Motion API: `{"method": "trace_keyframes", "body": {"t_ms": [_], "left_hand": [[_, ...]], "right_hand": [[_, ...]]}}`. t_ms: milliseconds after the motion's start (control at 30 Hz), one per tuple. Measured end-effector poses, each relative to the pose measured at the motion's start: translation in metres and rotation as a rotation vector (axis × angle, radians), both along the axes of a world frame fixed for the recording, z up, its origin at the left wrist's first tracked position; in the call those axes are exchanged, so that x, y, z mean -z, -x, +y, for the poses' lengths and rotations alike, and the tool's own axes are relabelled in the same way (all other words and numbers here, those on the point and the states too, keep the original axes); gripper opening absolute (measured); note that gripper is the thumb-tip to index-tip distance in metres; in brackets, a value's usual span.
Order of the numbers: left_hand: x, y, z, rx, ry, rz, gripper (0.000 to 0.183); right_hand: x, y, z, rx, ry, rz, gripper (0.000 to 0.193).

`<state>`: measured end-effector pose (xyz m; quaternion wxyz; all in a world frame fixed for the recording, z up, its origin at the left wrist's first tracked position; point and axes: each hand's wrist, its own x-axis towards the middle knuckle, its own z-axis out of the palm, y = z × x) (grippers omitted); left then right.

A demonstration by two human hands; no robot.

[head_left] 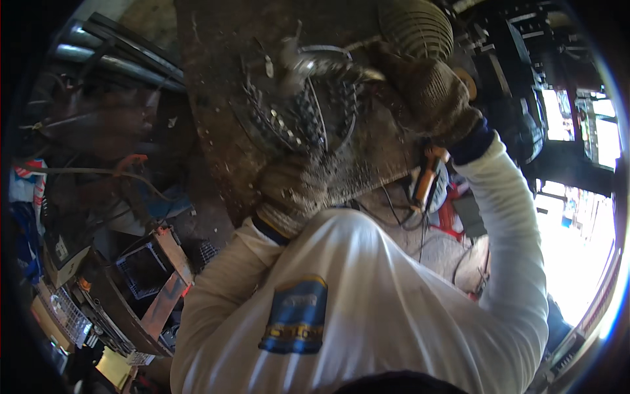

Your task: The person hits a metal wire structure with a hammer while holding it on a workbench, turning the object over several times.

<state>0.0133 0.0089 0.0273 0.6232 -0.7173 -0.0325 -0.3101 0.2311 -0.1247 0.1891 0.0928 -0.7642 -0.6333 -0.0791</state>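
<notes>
My gloved right hand [436, 95] is closed around the handle of a hammer [338, 68], whose head is smeared by motion over the metal table [213, 141]. Under the hammer lies a wrought-iron piece [308, 118] of dark, twisted bars, with curved outer bars meeting a middle one near my body. My gloved left hand [292, 187] rests at that near end, its fingers curled and partly in shadow. It seems to hold the joined end of the bars, though the exact grip is hard to see.
A round wire fan guard [420, 29] stands at the table's far right. An orange angle grinder [430, 180] with cables sits beyond the right table edge. Metal pipes [111, 62] lie at the far left. Crates and scrap [147, 266] crowd the lower left.
</notes>
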Motion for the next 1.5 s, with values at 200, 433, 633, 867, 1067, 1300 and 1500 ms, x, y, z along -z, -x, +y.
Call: {"method": "trace_keyframes", "body": {"t_ms": [200, 433, 633, 867, 1067, 1300, 1500], "left_hand": [[-0.018, 0.000, -0.010, 0.102, 0.580, 0.164, 0.039], [0.005, 0.002, -0.007, 0.038, 0.170, 0.018, 0.028], [0.026, 0.001, -0.005, 0.026, 0.223, 0.046, 0.035], [-0.003, -0.006, -0.013, 0.019, 0.302, -0.019, 0.039], [0.010, -0.012, -0.003, -0.015, 0.172, -0.094, 0.042], [0.021, -0.005, -0.011, -0.023, 0.244, -0.120, 0.041], [0.017, -0.006, -0.012, -0.020, 0.175, -0.142, 0.040]], "right_hand": [[0.013, 0.022, -0.018, 0.199, -0.073, 0.535, 0.056], [-0.012, 0.057, 0.008, 0.258, -0.042, 0.457, 0.052], [0.001, 0.060, 0.021, 0.202, 0.033, 0.264, 0.044], [-0.006, 0.086, 0.023, 0.240, 0.069, 0.250, 0.035], [0.014, 0.036, 0.014, 0.421, 0.075, 0.203, 0.043], [0.055, 0.077, -0.029, 0.614, -0.568, 0.860, 0.037], [0.139, 0.060, -0.092, 0.773, -1.063, 1.470, 0.042]]}}
